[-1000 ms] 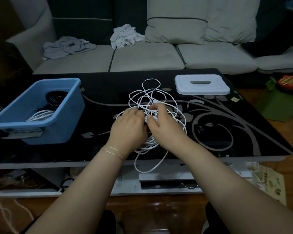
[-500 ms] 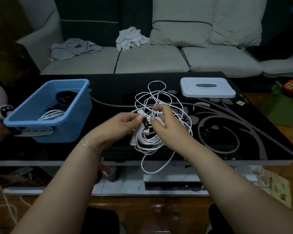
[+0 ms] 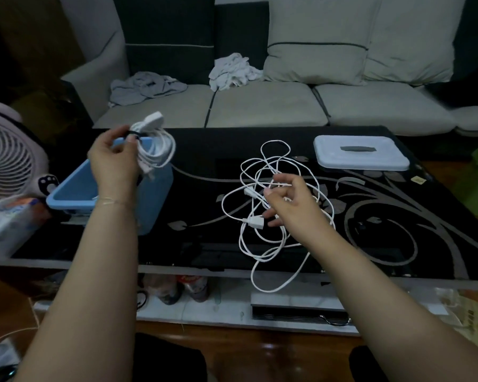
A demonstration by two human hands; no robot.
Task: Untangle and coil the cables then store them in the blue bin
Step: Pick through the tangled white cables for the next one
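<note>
The left hand (image 3: 113,158) held a coiled white cable (image 3: 155,147) right above the blue bin (image 3: 152,194), at the left of the frame. The right hand (image 3: 290,202) hung loose and held nothing, over the tangled cable (image 3: 260,244) on the counter (image 3: 370,257), mid-frame.

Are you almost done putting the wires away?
Not quite. One coil looks done: it is wound up with a dark tie, and the left hand holds it above the blue bin, not yet dropped in. The right hand reaches over the tangle, gripping nothing clearly. That white tangle on the table is what's left: it still needs untangling, coiling and storing.
</note>
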